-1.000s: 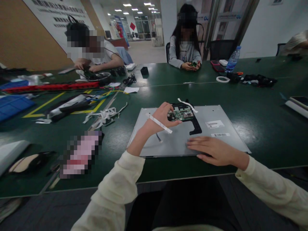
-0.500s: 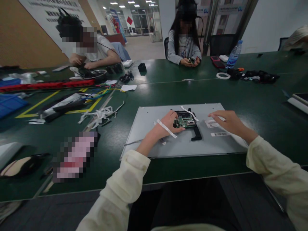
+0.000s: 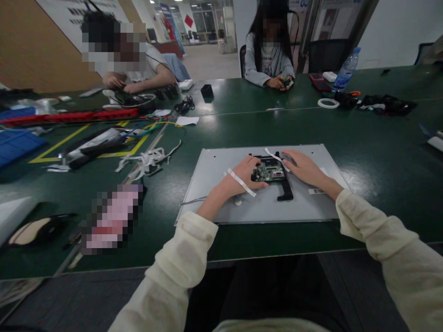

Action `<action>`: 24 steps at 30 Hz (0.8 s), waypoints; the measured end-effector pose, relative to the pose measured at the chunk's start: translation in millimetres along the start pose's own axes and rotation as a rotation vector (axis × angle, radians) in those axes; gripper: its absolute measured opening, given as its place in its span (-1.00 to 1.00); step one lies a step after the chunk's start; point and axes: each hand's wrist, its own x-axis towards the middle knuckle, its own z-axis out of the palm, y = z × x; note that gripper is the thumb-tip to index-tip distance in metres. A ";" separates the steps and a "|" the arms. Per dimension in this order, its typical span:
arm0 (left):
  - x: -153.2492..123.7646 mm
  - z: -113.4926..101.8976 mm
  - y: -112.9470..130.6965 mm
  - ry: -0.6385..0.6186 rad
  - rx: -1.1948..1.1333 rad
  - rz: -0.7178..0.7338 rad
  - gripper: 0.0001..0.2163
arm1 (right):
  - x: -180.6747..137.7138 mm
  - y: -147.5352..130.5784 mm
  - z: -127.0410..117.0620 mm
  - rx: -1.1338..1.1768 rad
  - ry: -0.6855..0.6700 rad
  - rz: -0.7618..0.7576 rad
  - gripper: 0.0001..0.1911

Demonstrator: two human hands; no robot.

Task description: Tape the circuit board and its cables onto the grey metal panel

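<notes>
On a flat grey metal panel (image 3: 311, 210) lies a black plastic frame (image 3: 286, 190) with a green circuit board (image 3: 270, 174) in it. My left hand (image 3: 244, 175) grips the board's left edge, fingers over the top and thumb along the front. A white tape strip (image 3: 241, 181) crosses the back of that hand. At the frame's right side, my right hand (image 3: 304, 167) has its fingers stretched out, thumb and forefinger apart. Beside its fingertips is another white tape strip (image 3: 273, 156) across the frame's upper right corner; contact is unclear.
Left of the panel lie tangled white strips (image 3: 148, 161), a pink phone-like item (image 3: 112, 219) and a computer mouse (image 3: 34, 230). Across the green table (image 3: 242, 124) sit two people. A water bottle (image 3: 346, 71) and a tape roll (image 3: 328, 103) stand far right.
My right hand has moved left and away from me, from over the panel's labels to the frame's right side. My left hand stays on the board. The view has shifted slightly.
</notes>
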 end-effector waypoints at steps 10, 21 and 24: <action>-44.4 -26.1 7.5 0.182 0.108 -0.247 -0.52 | -2.4 -2.3 -2.3 -0.004 -0.030 -0.028 -0.47; -83.0 -9.5 15.3 0.167 0.328 -0.402 -0.68 | -5.0 0.8 0.2 -0.009 -0.037 -0.032 -0.48; -80.7 -14.1 11.6 0.110 0.309 -0.400 -0.78 | -6.2 -0.7 -0.8 0.019 -0.012 -0.035 -0.51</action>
